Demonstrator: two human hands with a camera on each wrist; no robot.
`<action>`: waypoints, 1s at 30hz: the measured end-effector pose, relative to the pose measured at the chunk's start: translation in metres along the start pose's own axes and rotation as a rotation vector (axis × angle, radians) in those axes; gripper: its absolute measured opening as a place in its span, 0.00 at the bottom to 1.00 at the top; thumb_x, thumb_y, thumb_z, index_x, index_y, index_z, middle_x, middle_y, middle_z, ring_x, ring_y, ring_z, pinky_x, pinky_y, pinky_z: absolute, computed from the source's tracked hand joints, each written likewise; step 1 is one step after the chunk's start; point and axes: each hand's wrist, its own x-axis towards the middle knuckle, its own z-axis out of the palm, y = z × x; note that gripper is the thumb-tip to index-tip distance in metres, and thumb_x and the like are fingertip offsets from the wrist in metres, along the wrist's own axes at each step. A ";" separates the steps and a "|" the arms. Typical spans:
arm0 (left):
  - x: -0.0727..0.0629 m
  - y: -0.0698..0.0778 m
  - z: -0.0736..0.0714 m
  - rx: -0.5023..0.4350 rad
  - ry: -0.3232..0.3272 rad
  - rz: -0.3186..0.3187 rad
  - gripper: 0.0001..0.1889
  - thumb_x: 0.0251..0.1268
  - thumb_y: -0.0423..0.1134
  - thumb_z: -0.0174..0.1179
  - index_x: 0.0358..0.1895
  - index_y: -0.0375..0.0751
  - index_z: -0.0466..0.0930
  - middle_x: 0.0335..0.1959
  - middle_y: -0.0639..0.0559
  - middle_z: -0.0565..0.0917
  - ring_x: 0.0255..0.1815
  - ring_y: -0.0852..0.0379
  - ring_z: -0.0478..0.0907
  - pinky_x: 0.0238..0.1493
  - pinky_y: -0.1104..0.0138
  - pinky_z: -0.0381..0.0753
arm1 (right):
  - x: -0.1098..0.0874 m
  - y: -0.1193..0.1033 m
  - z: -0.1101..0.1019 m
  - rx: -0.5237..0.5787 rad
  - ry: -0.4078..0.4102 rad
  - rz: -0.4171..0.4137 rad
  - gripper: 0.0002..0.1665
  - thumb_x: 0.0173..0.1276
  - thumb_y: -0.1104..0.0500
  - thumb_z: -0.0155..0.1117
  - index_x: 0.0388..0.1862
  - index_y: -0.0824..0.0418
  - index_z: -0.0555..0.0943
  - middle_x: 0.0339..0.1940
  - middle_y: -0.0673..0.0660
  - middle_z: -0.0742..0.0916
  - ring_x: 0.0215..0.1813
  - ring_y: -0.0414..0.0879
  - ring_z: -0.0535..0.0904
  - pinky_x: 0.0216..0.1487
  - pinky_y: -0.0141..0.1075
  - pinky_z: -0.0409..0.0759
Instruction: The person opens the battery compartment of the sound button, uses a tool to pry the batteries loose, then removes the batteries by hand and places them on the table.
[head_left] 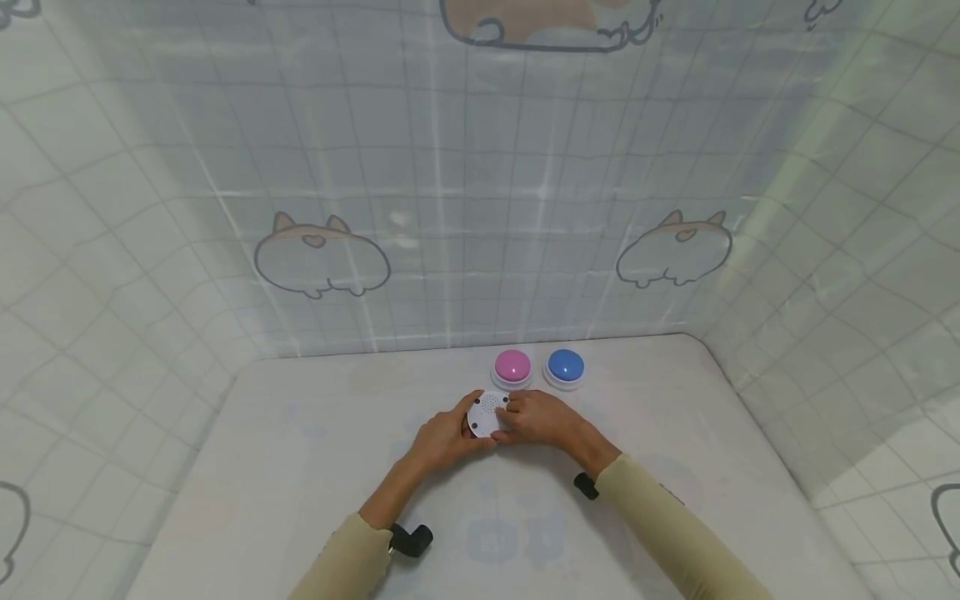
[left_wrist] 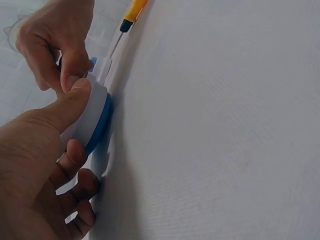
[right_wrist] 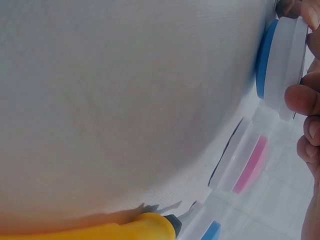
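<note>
My left hand holds a round white push button with its underside turned up, showing small speaker holes and dark round spots near the rim. Its blue dome faces down, close over the table. The left thumb lies across the rim, and the fingers curl at the side. On the opposite edge, my right hand grips the button with bent fingers, thumb at the rim. What the right fingertips do on the underside is partly hidden by the hand.
A pink push button and another blue push button stand dome up just beyond the hands. A screwdriver with a yellow handle lies on the white table. Tile-patterned walls rise at the back and sides.
</note>
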 end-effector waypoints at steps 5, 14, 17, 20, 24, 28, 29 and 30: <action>0.000 0.001 -0.002 -0.011 -0.003 -0.002 0.47 0.56 0.64 0.70 0.77 0.54 0.60 0.22 0.59 0.71 0.22 0.62 0.67 0.23 0.67 0.64 | 0.001 0.001 0.001 -0.004 0.033 -0.027 0.19 0.68 0.41 0.68 0.45 0.54 0.88 0.30 0.45 0.89 0.32 0.36 0.77 0.37 0.26 0.78; 0.001 -0.002 -0.005 -0.022 0.011 0.019 0.47 0.56 0.64 0.70 0.77 0.53 0.61 0.22 0.59 0.72 0.22 0.63 0.67 0.23 0.68 0.64 | 0.004 0.003 0.002 -0.049 0.074 -0.069 0.16 0.69 0.43 0.67 0.43 0.53 0.89 0.31 0.45 0.90 0.33 0.35 0.79 0.40 0.26 0.79; 0.002 -0.003 -0.005 -0.017 0.015 0.027 0.47 0.56 0.63 0.70 0.77 0.53 0.61 0.21 0.60 0.72 0.21 0.63 0.68 0.23 0.67 0.65 | 0.006 0.002 0.001 -0.069 0.109 -0.105 0.14 0.70 0.45 0.67 0.40 0.52 0.89 0.30 0.44 0.89 0.34 0.35 0.80 0.42 0.27 0.79; 0.002 -0.004 -0.006 -0.022 0.009 0.025 0.47 0.56 0.64 0.70 0.77 0.54 0.60 0.22 0.60 0.73 0.22 0.63 0.68 0.23 0.67 0.66 | 0.006 0.002 0.002 -0.060 0.149 -0.106 0.12 0.69 0.45 0.68 0.36 0.52 0.88 0.28 0.43 0.88 0.34 0.36 0.80 0.42 0.28 0.79; 0.002 -0.004 -0.007 -0.040 -0.012 0.011 0.49 0.55 0.68 0.68 0.77 0.55 0.59 0.22 0.60 0.73 0.22 0.63 0.68 0.24 0.67 0.66 | 0.004 0.000 0.002 -0.010 0.169 -0.058 0.12 0.66 0.45 0.71 0.37 0.52 0.88 0.27 0.44 0.87 0.34 0.37 0.80 0.40 0.29 0.79; 0.001 -0.004 -0.006 -0.050 -0.024 0.004 0.49 0.54 0.68 0.68 0.77 0.55 0.60 0.22 0.60 0.73 0.23 0.63 0.68 0.24 0.67 0.66 | 0.001 -0.002 0.005 0.016 0.152 -0.033 0.13 0.66 0.45 0.71 0.39 0.52 0.89 0.27 0.44 0.87 0.33 0.36 0.80 0.38 0.28 0.79; 0.001 -0.004 -0.006 -0.051 -0.023 0.005 0.49 0.54 0.68 0.68 0.77 0.55 0.60 0.22 0.60 0.73 0.23 0.63 0.68 0.25 0.67 0.66 | 0.000 -0.002 0.006 0.015 0.148 -0.027 0.13 0.66 0.44 0.71 0.40 0.52 0.88 0.27 0.43 0.87 0.33 0.36 0.79 0.38 0.28 0.79; 0.001 -0.004 -0.005 -0.050 -0.022 0.006 0.49 0.53 0.68 0.69 0.77 0.55 0.60 0.22 0.60 0.73 0.23 0.63 0.68 0.24 0.67 0.66 | 0.000 -0.003 0.006 0.015 0.148 -0.024 0.14 0.67 0.44 0.71 0.40 0.52 0.88 0.27 0.43 0.86 0.33 0.36 0.78 0.37 0.27 0.79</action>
